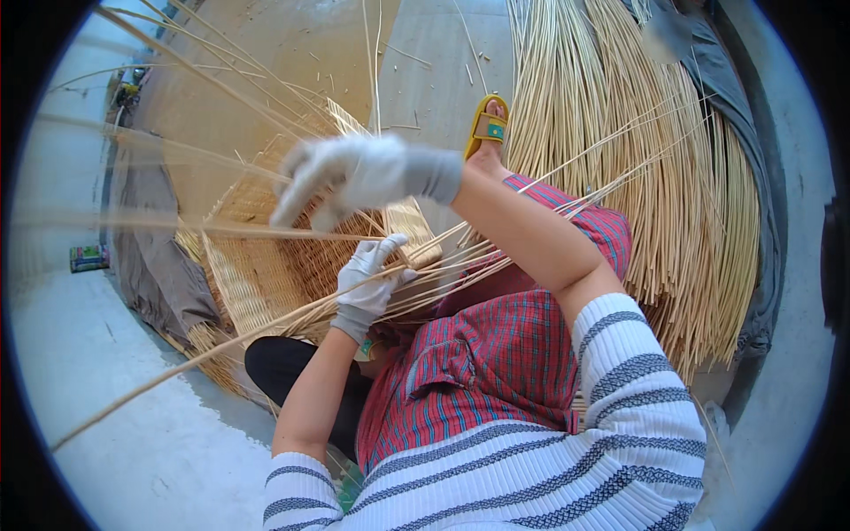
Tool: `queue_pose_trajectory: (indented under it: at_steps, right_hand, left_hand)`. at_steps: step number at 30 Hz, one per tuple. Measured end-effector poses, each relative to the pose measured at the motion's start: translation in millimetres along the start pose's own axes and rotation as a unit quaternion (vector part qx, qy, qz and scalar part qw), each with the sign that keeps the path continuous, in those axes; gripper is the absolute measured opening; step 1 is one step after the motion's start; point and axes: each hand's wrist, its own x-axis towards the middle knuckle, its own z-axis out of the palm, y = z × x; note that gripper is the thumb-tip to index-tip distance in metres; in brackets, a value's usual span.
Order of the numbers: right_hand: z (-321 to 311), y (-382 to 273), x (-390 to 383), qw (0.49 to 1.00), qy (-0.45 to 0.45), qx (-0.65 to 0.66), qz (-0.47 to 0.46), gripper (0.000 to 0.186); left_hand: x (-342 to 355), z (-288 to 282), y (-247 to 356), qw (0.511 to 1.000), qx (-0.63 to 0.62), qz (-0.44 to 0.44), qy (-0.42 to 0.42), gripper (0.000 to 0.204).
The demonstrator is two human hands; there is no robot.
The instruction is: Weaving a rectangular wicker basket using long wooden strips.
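A woven cane basket (257,283) lies tilted at my lap, pale outside and browner inside, with long loose strands fanning from its rim. My left hand (376,274), in a white and grey glove, is closed on pale strands (469,265) at the basket's near right edge. Above the basket, my right hand (350,177), gloved alike, reaches across to the left, blurred by motion, among long strands that are also blurred. Whether it holds any of them I cannot make out.
A big sheaf of long cane (602,97) lies at the right on dark cloth. A grey cloth (173,265) is bunched at the left beside more cane. My foot in a yellow sandal (487,133) is ahead on the floor, among scattered offcuts.
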Motion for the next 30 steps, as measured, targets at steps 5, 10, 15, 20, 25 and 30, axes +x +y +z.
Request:
queue_pose_trajectory:
  at_steps: [5,10,15,20,25,30]
  right_hand:
    - [-54,66,-63,0.904,0.283,-0.197,0.254,0.043]
    - [32,60,-97,0.889,0.003,-0.270,0.369,0.054]
    - [54,97,-127,0.871,0.057,-0.252,0.418,0.055]
    - [60,48,-139,0.892,0.033,-0.107,0.439,0.072]
    - [76,45,-118,0.856,0.020,-0.265,0.445,0.072]
    - [94,61,-106,0.805,0.143,-0.203,0.539,0.058]
  left_hand:
    - [6,8,7,0.999,0.003,0.036,0.029,0.058]
    - [6,-1,8,0.998,-0.017,0.035,0.051,0.052]
    - [-15,37,5,0.979,-0.071,0.026,0.189,0.039]
    - [-18,52,-10,0.969,-0.100,0.014,0.226,0.022]
    - [-10,43,-7,0.979,-0.050,0.024,0.196,0.021]
    - [-17,43,-6,0.981,-0.015,0.019,0.194,0.028]
